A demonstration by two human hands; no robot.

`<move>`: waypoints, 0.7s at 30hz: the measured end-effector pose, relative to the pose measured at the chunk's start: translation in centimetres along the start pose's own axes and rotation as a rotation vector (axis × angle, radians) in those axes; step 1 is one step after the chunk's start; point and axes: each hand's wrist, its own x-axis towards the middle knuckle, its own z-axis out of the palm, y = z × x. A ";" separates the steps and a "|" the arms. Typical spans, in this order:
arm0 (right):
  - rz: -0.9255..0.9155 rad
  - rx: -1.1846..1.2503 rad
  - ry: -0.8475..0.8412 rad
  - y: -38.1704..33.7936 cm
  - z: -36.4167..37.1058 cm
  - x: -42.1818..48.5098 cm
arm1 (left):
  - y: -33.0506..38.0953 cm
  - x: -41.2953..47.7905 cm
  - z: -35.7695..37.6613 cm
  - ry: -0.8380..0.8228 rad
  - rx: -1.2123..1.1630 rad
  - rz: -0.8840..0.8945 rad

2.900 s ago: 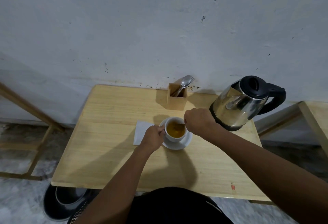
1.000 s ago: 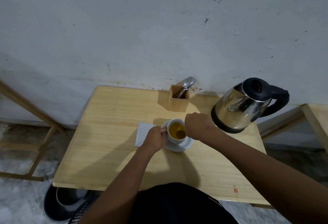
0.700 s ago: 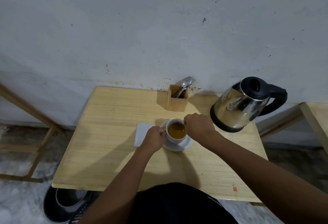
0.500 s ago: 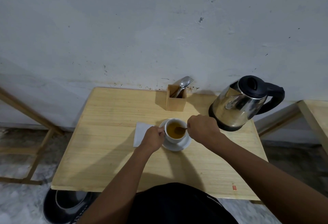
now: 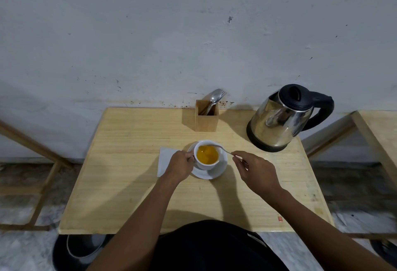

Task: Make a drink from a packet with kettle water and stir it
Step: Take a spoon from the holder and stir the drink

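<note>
My right hand [image 5: 255, 170] pinches the spoon [image 5: 224, 150] by its handle, out to the right of the cup [image 5: 206, 155]; the spoon slants up and left, its bowl at the cup's far rim. My left hand [image 5: 180, 165] is closed on the cup's handle at its left side. The cup is white and holds a clear orange-yellow drink. It sits on a white saucer [image 5: 217, 170] near the middle of the wooden surface [image 5: 129, 163]. A white packet [image 5: 164, 159] lies flat just left of the saucer, partly under my left hand. Behind stands a wooden holder [image 5: 206, 118] with cutlery, and at the back right a steel kettle [image 5: 283, 118] with a black lid and handle.
</note>
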 end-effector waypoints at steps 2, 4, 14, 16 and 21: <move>0.038 0.029 0.022 0.2 0.4 -0.5 | -0.1 0.1 0.1 0.001 -0.005 -0.004; 0.057 0.048 0.054 0.3 0.6 -0.9 | -0.3 0.2 0.1 -0.004 -0.010 -0.010; 0.139 0.130 0.160 -0.4 1.5 -2.0 | 0.0 0.1 0.0 -0.005 -0.015 -0.020; 0.157 0.137 0.130 -0.5 1.6 -2.0 | 0.1 0.0 0.1 -0.004 -0.010 -0.028; 0.175 0.179 0.110 -0.4 1.2 -1.9 | 0.1 0.1 0.1 -0.004 0.001 -0.031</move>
